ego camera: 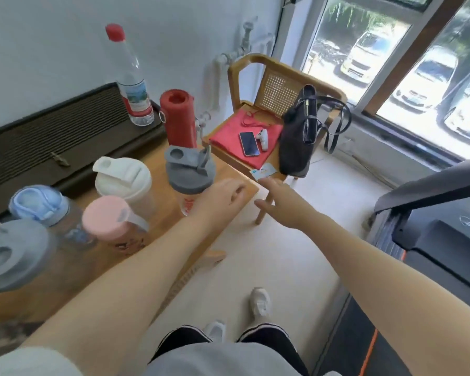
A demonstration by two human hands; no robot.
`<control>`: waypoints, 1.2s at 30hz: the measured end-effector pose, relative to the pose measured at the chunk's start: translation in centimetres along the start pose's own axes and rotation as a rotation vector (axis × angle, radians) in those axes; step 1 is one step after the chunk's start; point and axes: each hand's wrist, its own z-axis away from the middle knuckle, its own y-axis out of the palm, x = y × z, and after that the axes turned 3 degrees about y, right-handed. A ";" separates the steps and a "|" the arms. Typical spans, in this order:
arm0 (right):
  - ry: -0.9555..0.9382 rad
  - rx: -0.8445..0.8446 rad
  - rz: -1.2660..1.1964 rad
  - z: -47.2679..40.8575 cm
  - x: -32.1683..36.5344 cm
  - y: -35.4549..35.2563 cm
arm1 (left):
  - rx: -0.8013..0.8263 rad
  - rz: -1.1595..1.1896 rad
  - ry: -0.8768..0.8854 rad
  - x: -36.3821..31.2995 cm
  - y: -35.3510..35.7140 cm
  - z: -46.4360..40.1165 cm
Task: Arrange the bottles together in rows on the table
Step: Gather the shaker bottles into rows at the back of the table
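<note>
Meanwhile the left hand point(219, 198) curls loosely beside the grey-lidded bottle point(189, 176), gripping nothing, while the right hand point(281, 200) reaches out, fingers spread, over the table point(236, 175) corner.

Single head-worn view, angled forward and down, close over wooden table point(158, 232).
</note>
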 end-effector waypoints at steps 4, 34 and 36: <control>-0.276 0.029 0.035 -4.7 1.2 -2.5 | 0.011 -0.075 -0.040 0.4 -0.5 -0.1; -1.201 0.046 -0.147 -10.6 5.9 -1.7 | -0.742 -0.396 -1.097 2.6 -2.4 6.9; -1.300 -0.033 -0.076 -11.0 6.0 -1.9 | -0.789 -0.374 -1.075 2.6 -2.4 6.9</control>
